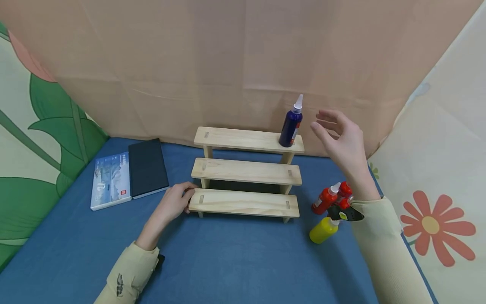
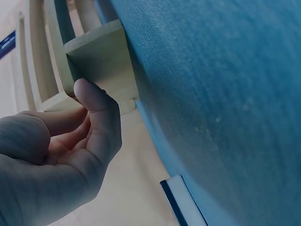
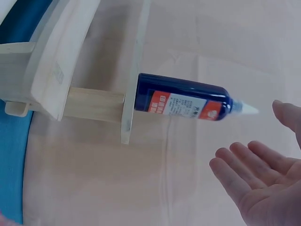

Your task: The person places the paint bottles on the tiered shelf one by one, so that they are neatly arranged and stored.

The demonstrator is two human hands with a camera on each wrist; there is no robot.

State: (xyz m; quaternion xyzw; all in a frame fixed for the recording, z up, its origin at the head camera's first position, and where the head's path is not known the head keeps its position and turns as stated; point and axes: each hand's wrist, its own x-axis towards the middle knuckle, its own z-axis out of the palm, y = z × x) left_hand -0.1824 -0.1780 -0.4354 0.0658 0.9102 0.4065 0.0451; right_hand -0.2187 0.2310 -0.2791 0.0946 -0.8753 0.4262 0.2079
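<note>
A three-tier wooden step rack (image 1: 244,202) stands in the middle of the blue surface. My left hand (image 1: 175,200) grips the left end of its lowest tier, and the left wrist view shows curled fingers and thumb (image 2: 87,94) at the board's corner. On the right end of the top tier a dark blue squeeze bottle (image 1: 291,126) with a white pointed nozzle stands upright. Just right of that bottle, my right hand (image 1: 343,137) is raised with nothing in it, its fingers apart from the bottle (image 3: 183,99) in the right wrist view.
Red squeeze bottles (image 1: 325,200) and a yellow one (image 1: 324,230) are grouped at the right, partly behind my right wrist's black strap. Left of the rack lie a blue-and-white book (image 1: 111,179) and a black book (image 1: 148,166). A tan backdrop (image 1: 228,63) hangs behind the rack.
</note>
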